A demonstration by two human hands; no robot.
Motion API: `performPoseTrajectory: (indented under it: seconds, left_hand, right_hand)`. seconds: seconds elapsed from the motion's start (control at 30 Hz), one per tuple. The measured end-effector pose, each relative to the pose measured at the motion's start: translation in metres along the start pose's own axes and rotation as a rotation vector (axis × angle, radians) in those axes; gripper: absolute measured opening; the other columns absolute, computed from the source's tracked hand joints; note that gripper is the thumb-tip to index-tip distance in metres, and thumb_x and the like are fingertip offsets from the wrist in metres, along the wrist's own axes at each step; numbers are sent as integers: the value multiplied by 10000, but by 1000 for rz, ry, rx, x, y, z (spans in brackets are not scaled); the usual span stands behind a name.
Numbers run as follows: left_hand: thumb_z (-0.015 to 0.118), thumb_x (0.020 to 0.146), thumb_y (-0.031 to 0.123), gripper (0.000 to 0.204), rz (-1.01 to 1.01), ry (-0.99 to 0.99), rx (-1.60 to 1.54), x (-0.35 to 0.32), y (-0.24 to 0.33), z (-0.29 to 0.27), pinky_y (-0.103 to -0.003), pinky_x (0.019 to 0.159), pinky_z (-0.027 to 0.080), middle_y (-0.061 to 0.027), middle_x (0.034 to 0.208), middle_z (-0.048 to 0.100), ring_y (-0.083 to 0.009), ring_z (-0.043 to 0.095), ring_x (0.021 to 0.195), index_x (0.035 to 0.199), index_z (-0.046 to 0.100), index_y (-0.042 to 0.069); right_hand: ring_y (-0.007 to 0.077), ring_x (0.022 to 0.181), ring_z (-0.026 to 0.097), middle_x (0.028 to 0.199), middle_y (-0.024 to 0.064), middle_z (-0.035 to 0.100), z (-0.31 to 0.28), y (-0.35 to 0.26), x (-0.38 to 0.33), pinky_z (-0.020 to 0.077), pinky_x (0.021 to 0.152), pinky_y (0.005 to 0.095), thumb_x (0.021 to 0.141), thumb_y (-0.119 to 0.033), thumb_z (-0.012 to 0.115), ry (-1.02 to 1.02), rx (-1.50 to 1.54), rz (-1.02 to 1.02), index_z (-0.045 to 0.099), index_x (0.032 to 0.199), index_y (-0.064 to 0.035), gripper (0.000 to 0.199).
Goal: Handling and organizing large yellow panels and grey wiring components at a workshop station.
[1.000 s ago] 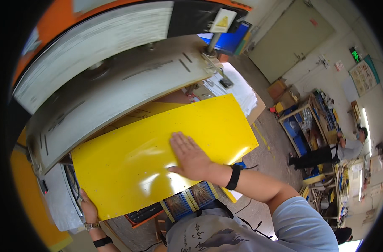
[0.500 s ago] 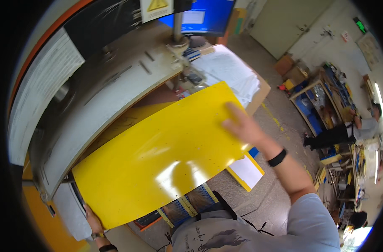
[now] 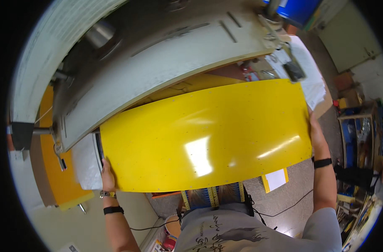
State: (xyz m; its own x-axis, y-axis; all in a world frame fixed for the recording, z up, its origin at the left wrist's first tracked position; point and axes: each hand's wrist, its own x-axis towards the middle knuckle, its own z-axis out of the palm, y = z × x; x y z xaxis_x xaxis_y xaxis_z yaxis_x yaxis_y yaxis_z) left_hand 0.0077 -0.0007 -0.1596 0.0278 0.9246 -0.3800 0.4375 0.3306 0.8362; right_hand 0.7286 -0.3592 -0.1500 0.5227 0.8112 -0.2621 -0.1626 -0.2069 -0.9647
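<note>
A wide, glossy yellow sheet [image 3: 242, 122], dotted with small marks, spans the space before me, slightly bowed in this view. Its lower left edge is held by my left hand [image 3: 108, 175], whose fingers are partly hidden at the sheet's side. My right hand [image 3: 318, 133] grips the opposite short edge, some of its fingers out of sight behind it. The sheet's far long edge lies close to the front of a pale machine plate [image 3: 166, 82]. Beneath that plate, part of another yellow surface [image 3: 191, 86] shows.
White papers [image 3: 311, 80] lie at the far right, by a metal fitting [image 3: 290, 63]. A yellow-edged white panel [image 3: 275, 180] is below the sheet. Near my waist are bundles of thin strands with yellow strips [image 3: 213, 197]. Shelving [image 3: 359, 134] stands farther right; a cable [image 3: 290, 208] crosses the floor.
My right hand has moved from above the sheet's upper right part to its right edge and closed there. The view has turned, and the sheet now lies more level across it.
</note>
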Motion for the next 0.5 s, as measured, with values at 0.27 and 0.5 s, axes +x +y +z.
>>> performPoseTrajectory:
  seconds: [0.27, 0.5]
  left_hand:
    - [465, 1025, 618, 813, -142, 213, -107, -5, 7, 17, -317, 1055, 417, -160, 1350, 608, -222, 560, 1223, 1375, 537, -112]
    - [478, 1042, 554, 724, -157, 293, 10, 0, -5, 5, -333, 945, 469, -175, 1182, 689, -242, 617, 1057, 1213, 635, -132]
  right_hand:
    - [296, 1519, 279, 1629, 182, 318, 18, -15, -4, 246, 1231, 377, 972, -718, 405, 81, 70, 28, 273, 1583, 11, 960]
    - [317, 1531, 245, 1642, 204, 276, 9, -8, 0, 193, 1247, 383, 935, -786, 361, 79, 68, 23, 255, 1585, 19, 1040]
